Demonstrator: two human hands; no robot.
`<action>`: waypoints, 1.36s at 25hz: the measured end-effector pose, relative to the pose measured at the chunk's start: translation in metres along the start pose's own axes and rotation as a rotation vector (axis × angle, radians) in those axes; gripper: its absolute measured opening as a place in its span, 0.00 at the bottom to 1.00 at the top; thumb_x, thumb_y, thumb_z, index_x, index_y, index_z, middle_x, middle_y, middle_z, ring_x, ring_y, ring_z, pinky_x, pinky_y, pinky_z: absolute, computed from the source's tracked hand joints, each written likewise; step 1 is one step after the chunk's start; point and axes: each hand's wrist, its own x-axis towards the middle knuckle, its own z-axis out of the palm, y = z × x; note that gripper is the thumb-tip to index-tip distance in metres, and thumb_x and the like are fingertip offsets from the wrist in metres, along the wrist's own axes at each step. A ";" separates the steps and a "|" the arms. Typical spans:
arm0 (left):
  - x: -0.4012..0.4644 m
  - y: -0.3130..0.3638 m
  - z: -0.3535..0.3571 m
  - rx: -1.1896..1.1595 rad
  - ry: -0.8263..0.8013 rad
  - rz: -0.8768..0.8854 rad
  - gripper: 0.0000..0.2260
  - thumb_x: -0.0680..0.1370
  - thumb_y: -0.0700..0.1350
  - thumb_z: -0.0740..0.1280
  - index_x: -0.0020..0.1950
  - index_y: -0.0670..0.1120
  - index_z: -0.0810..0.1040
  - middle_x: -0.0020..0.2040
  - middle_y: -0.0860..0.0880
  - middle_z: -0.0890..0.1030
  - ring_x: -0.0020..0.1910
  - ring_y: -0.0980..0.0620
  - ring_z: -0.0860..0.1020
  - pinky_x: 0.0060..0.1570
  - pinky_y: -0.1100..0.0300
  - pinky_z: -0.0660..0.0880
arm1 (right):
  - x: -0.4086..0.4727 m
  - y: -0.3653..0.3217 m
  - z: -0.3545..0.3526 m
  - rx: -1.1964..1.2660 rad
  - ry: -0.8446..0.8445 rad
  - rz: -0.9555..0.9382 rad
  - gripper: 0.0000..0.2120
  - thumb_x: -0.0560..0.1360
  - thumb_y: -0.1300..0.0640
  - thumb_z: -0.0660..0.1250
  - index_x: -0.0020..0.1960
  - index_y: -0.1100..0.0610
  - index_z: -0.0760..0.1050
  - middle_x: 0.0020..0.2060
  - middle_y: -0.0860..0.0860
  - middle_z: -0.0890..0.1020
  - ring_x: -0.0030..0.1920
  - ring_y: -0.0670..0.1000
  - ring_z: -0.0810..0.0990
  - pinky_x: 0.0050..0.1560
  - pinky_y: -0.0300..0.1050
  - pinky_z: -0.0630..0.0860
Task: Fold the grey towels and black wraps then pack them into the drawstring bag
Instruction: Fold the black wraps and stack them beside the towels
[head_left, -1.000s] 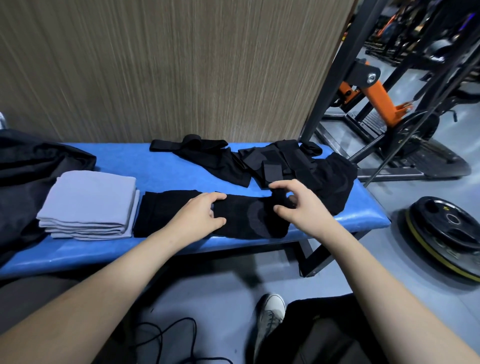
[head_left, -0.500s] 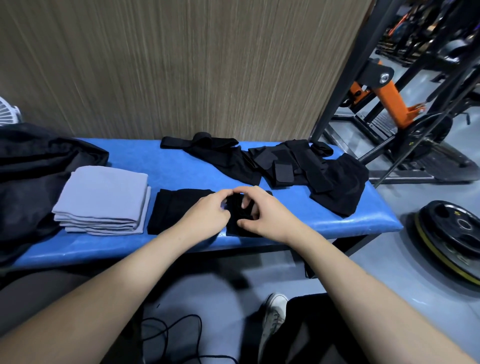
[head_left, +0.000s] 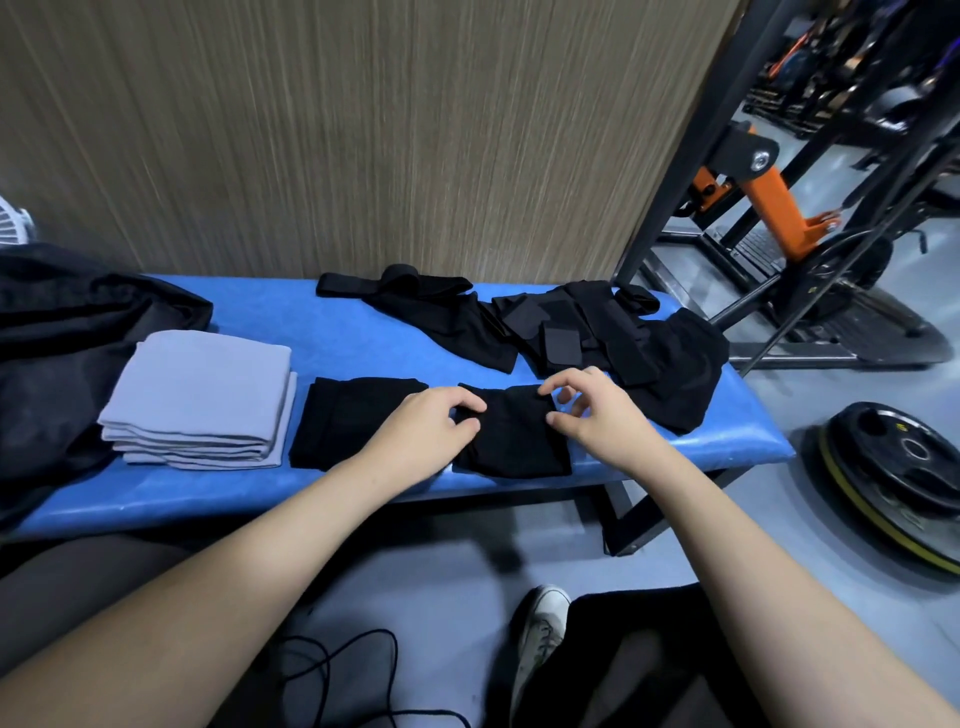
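A second before, our wrap had lain stretched along the front of the bench (head_left: 363, 332), the left hand (head_left: 426, 434) pressing its middle and the right hand (head_left: 597, 415) lifting its far end; by this moment that end had been brought over, and the folded wrap (head_left: 511, 441) sat as a short, squarish packet between our hands. The left hand pinched its near-left corner with curled fingers, while the right hovered at the top right edge, fingers loosely curled and, as far as we could judge, gripping nothing (thumb just touching the cloth). We took this to mean one wrap was nearly done. Just left of it lay an earlier black wrap (head_left: 353, 421), flat and folded, and beside that the grey towels (head_left: 202, 395) in a neat stack. Behind, the unfolded wraps (head_left: 597, 338) remained in a loose heap, so folding was well short of finished. The dark bag (head_left: 67, 353) slumped at the left end of the bench; we could not see its opening or anything inside it, and nothing looked packed yet.
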 end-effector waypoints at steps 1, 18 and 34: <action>0.000 0.001 0.000 -0.013 0.010 -0.009 0.09 0.77 0.48 0.69 0.57 0.54 0.81 0.26 0.57 0.70 0.26 0.63 0.71 0.31 0.71 0.66 | -0.001 0.006 -0.001 -0.026 -0.026 0.023 0.12 0.74 0.60 0.73 0.55 0.48 0.78 0.49 0.51 0.73 0.40 0.47 0.74 0.44 0.27 0.69; -0.002 0.019 -0.022 -0.424 0.065 -0.015 0.16 0.75 0.31 0.67 0.57 0.49 0.80 0.46 0.62 0.77 0.40 0.62 0.79 0.38 0.79 0.70 | -0.009 -0.007 -0.003 0.709 -0.260 0.045 0.21 0.75 0.68 0.70 0.64 0.51 0.75 0.39 0.52 0.77 0.37 0.49 0.71 0.38 0.43 0.66; -0.047 -0.049 -0.081 0.155 0.284 -0.036 0.16 0.78 0.41 0.67 0.65 0.51 0.75 0.68 0.53 0.67 0.48 0.58 0.72 0.55 0.63 0.67 | 0.018 -0.093 0.063 0.478 -0.216 -0.029 0.16 0.73 0.66 0.72 0.59 0.54 0.79 0.43 0.53 0.71 0.32 0.55 0.75 0.34 0.31 0.69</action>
